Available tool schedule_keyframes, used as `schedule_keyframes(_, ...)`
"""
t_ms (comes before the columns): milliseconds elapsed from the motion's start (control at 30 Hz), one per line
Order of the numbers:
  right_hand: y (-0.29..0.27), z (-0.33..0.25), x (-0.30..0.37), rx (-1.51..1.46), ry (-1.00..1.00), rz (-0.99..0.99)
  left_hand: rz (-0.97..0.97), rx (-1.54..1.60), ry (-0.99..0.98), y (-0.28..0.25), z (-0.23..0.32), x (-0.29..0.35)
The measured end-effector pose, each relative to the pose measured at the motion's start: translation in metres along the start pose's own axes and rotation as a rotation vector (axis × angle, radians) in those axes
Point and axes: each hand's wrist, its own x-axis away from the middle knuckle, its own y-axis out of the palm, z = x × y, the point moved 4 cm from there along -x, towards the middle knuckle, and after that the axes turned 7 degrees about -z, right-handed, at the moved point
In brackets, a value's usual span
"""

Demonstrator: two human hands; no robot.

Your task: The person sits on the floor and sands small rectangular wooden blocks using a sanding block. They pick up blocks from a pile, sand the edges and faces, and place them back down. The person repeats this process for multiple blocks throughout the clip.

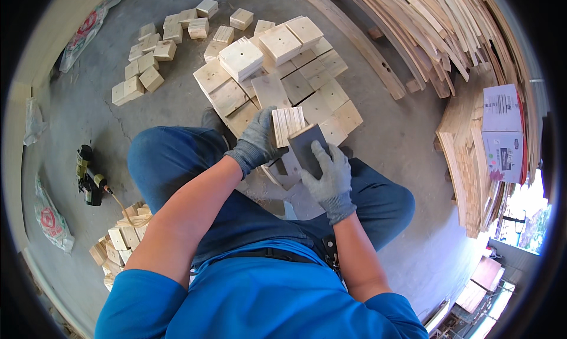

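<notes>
In a grey work glove, my left hand [257, 138] grips a pale wooden block [288, 124] whose upward face shows striped layers. My right hand [329, 176], gloved the same way, is closed around a dark grey sanding block [308, 152] with a brownish edge. That sanding block sits at the wooden block's lower right corner; whether the two touch I cannot tell. Both hands are between my knees. Just beyond them lies a broad pile of square wooden blocks [316, 106], some stacked higher, many with a small dark hole.
Loose wooden blocks [150, 79] are scattered at the far left. A nail-gun-like tool [88, 176] with a hose lies left of my knee, near another block heap [121, 238]. Long boards [407, 32] and a carton [503, 132] on stacked wood line the right.
</notes>
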Motion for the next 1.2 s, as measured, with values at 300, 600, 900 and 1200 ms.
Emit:
schedule_keyframes(300,0.000,0.002,-0.136,-0.033,0.085,-0.042,0.027,0.099,0.090,0.002,-0.005,0.001)
schedule_keyframes(600,-0.003,-0.006,-0.044,0.002,0.065,-0.030,-0.020,0.028,-0.010,-0.007,0.007,0.002)
schedule_keyframes(900,-0.001,-0.004,0.004,0.057,0.010,-0.019,-0.028,0.000,-0.028,-0.006,0.006,0.003)
schedule_keyframes(1200,0.000,-0.008,-0.129,0.036,0.081,-0.041,0.016,0.059,0.055,-0.005,0.000,0.001)
